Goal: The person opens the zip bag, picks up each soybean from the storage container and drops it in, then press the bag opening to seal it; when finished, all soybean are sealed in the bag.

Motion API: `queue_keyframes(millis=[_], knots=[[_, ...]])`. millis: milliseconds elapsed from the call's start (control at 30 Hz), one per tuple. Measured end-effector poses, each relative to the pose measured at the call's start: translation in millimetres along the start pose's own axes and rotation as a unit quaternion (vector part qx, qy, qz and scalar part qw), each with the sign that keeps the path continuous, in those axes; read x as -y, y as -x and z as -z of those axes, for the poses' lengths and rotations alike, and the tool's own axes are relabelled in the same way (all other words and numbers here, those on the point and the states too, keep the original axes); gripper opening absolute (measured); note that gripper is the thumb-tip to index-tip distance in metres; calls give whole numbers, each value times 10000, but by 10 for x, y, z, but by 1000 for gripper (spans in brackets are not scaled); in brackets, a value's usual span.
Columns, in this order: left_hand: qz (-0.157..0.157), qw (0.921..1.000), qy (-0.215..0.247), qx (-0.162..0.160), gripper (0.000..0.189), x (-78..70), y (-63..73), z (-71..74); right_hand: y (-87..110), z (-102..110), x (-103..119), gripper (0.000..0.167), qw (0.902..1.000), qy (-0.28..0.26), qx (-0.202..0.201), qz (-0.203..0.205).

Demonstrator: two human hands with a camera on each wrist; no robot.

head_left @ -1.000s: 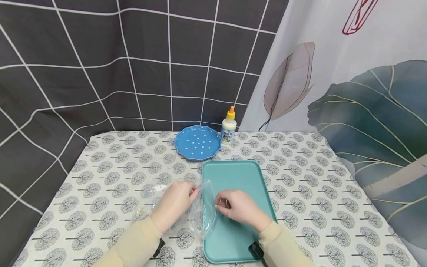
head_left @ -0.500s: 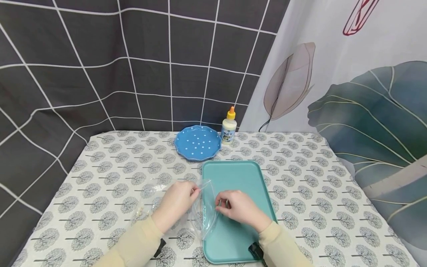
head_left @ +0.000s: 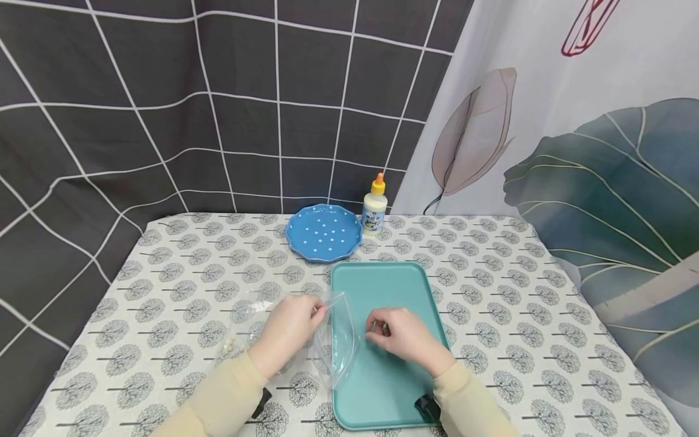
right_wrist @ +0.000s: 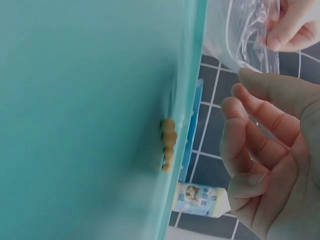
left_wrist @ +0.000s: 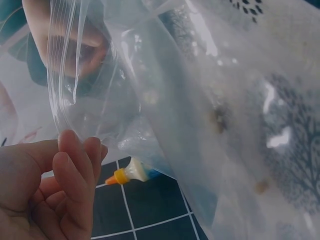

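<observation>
A clear zip-lock bag point(head_left: 341, 340) lies across the tray's left edge, its mouth gaping towards the right. My left hand point(head_left: 289, 328) pinches the upper corner of the mouth between thumb and fingers, as the left wrist view also shows. Small pale, bead-like pieces point(head_left: 228, 346) are in the bag's far left part. Over the teal tray point(head_left: 382, 394), to the right of the bag, my right hand point(head_left: 404, 335) hangs with loosely bent fingers, and nothing visible is held. In the right wrist view several yellowish round pieces point(right_wrist: 169, 142) lie in a row on the tray.
Behind the tray stands a blue polka-dot plate point(head_left: 324, 233) with a scalloped rim. Beside it is an upright glue-type bottle point(head_left: 374, 206) with a yellow and orange cap. A tree-patterned cloth point(head_left: 508, 340) covers the table, against a dark gridded backdrop point(head_left: 235, 121).
My right hand has moved a little to the right, away from the bag's mouth. My left hand stays in place with its pinch on the bag.
</observation>
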State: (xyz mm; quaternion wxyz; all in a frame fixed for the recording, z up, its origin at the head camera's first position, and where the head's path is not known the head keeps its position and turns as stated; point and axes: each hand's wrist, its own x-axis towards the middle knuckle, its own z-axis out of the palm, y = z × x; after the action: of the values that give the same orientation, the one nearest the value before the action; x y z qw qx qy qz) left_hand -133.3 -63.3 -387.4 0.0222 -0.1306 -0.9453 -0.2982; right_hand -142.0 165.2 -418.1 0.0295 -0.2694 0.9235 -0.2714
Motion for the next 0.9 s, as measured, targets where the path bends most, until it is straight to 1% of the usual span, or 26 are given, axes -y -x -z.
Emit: queue_keyframes(millis=[233, 433, 533, 667, 767, 900], knots=[[-22, 10000, -64, -24, 10, 3, 11, -6, 53, 54, -95, 11, 9996, 78, -152, -240], [37, 10000, -49, 23, 11, 0, 21, 1, 95, 83, -131, 13, 9983, 233, -33, -543], [40, 10000, -82, 38, 11, -1, 22, 6, 113, 82, -140, 17, 9960, 471, -8, -759], [18, 9999, -114, 41, 11, 0, 25, 8, 135, 69, -162, 24, 9906, 786, -50, -1120], [15, 9999, -110, 42, 12, 3, 27, 6, 147, 65, -171, 28, 9877, 863, -52, -1306], [31, 10000, -44, 36, 11, 12, 29, 1, 151, 65, -168, 30, 9858, 895, 93, -1419]])
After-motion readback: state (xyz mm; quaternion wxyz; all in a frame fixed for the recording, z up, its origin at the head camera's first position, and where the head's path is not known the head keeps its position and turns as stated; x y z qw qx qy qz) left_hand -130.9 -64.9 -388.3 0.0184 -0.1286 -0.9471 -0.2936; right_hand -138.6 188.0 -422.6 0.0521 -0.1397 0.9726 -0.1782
